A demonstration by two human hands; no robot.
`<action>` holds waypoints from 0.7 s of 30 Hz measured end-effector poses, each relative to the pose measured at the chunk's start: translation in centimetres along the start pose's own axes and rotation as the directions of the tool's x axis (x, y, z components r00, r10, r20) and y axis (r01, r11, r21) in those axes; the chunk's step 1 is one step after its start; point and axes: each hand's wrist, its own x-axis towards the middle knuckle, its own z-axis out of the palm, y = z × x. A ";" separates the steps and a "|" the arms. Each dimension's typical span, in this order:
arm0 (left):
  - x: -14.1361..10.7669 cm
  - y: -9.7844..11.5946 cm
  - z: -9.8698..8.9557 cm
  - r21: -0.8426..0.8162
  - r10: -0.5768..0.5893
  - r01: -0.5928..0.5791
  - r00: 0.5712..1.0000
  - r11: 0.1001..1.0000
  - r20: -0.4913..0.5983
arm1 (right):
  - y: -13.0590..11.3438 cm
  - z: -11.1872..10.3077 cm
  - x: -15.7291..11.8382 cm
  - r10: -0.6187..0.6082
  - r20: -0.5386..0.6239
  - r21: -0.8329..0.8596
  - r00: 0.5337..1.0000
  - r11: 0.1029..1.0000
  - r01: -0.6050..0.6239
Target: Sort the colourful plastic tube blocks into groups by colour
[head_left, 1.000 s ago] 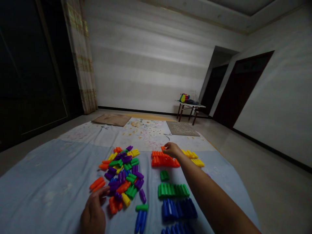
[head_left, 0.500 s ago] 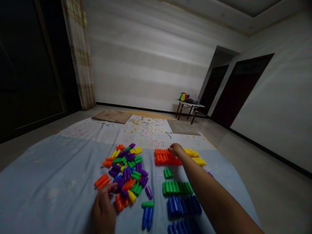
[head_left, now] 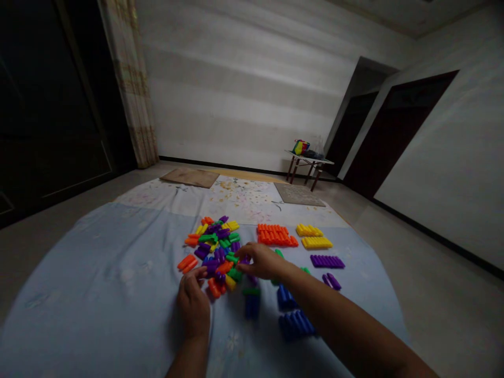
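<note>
A mixed pile of bullet-shaped plastic toy blocks (head_left: pixel 214 239) in orange, purple, green, yellow and blue lies on the blue cloth. At the pile's near left edge is my left hand (head_left: pixel 193 296), its fingers loosely bent and apart, the tips against a purple block (head_left: pixel 210 266). My right hand (head_left: pixel 260 261) reaches over the pile's right edge. Its thumb and fingers are parted around green and purple blocks, with no firm hold visible. To the right stand sorted rows: orange blocks (head_left: pixel 275 235), yellow blocks (head_left: pixel 317 242), purple blocks (head_left: pixel 327 261) and blue blocks (head_left: pixel 296 324). My right forearm hides most of the green row.
The flowered bed cloth (head_left: pixel 118 294) spreads under everything. Two flat mats, a brown one (head_left: pixel 191 177) and a grey one (head_left: pixel 298 194), lie at its far edge. Beyond is a small table (head_left: pixel 309 157) bearing a colourful bag (head_left: pixel 301 147). A curtain (head_left: pixel 139 105) hangs at left.
My right hand has moved from the orange rows left and nearer, to the mixed pile. The left hand stays beside the pile. The view has shifted, bringing the purple rows into sight.
</note>
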 end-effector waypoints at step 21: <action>0.6 -1.0 -0.1 0.013 0.000 0.000 1.000 1.000 0.001 | -0.4 1.7 -3.5 -0.074 0.312 -0.146 0.947 0.982 0.124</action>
